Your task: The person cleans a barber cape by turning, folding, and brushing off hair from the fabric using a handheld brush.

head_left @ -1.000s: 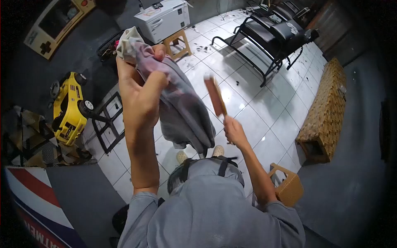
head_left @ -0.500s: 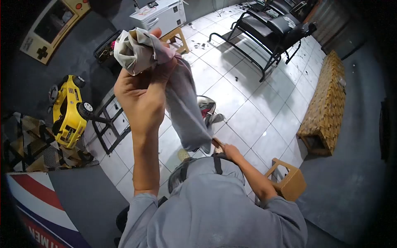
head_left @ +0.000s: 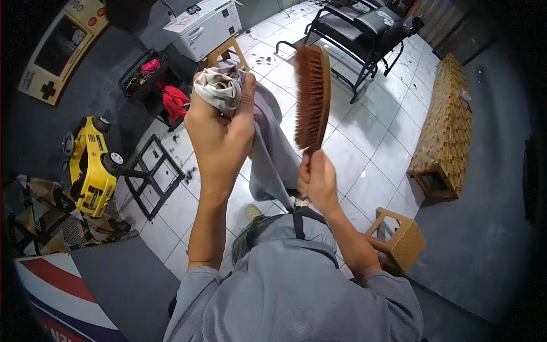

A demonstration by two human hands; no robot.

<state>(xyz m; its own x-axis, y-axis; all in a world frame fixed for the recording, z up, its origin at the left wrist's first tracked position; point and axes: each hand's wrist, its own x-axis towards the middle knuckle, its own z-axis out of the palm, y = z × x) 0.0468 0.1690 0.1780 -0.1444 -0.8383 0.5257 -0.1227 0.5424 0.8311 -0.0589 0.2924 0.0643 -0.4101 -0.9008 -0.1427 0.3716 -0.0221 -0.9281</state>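
Raised in front of me, my left hand (head_left: 221,134) is closed round the bunched end of a grey cloth (head_left: 272,154), whose loose part hangs down to the right of my wrist. Pale folds stick out above the fist. My right hand (head_left: 320,181) grips the handle of a wooden brush (head_left: 312,97) with reddish-brown bristles. The brush stands upright, its bristles facing left toward the cloth, with a gap between them. The lower end of the cloth hangs near my right wrist and partly hides the floor behind.
Dark hair tufts lie on the white tiled floor (head_left: 364,142). A woven stool (head_left: 407,248) stands by my right elbow, and a long woven bench (head_left: 441,131) is at the right wall. Black chairs (head_left: 364,34) stand ahead; a yellow toy car (head_left: 94,165) and black metal frame (head_left: 154,176) are left.
My right hand has risen from low near my lap, bringing the brush up beside the cloth. My left hand has shifted slightly down and right, still gripping the cloth.
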